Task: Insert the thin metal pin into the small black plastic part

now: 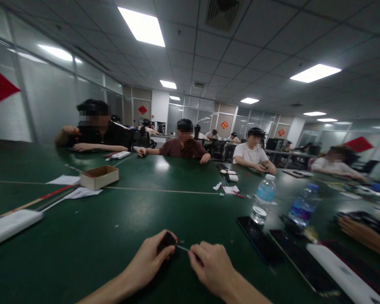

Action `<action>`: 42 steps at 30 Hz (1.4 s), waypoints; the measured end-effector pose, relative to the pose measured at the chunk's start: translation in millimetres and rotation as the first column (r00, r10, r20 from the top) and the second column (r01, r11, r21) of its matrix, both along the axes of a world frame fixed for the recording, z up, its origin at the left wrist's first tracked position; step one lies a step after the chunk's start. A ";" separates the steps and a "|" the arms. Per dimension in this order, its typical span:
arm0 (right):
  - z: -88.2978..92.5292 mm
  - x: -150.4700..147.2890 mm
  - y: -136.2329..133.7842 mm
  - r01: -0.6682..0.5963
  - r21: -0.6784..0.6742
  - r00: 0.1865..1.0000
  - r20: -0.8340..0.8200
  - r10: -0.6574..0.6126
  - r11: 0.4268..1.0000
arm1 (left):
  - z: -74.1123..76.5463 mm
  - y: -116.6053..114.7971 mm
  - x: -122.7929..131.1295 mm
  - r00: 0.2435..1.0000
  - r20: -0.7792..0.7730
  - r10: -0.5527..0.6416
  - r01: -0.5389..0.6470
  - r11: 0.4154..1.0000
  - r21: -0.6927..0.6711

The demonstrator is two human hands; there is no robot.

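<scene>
The person's left hand is curled closed around a small black piece. The right hand pinches a thin pale rod, which spans the narrow gap between the hands and meets the black piece. Both hands are over the near part of a dark green table. To their right lies a black smartphone, with a plastic water bottle standing beyond it. An open cardboard box sits farther off to the left.
</scene>
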State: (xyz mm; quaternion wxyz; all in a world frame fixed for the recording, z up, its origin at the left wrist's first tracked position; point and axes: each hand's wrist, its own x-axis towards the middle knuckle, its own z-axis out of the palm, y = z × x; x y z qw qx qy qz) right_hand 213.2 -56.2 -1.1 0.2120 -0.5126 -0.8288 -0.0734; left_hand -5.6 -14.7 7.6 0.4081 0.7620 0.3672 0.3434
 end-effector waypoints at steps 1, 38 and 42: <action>0.5 -0.3 -0.3 0.009 0.001 1.000 -0.001 -0.009 1.000 | -0.1 -0.2 -0.2 1.000 -0.007 -0.001 0.001 1.000 0.006; 1.8 -0.6 1.9 -0.041 0.023 0.999 -0.025 0.042 0.999 | 1.2 -1.4 1.5 1.000 0.007 0.013 -0.013 1.000 -0.028; 3.0 -1.2 1.4 -0.037 0.004 0.999 -0.035 0.038 0.999 | 1.3 0.9 0.1 0.998 0.056 0.029 -0.025 0.998 -0.058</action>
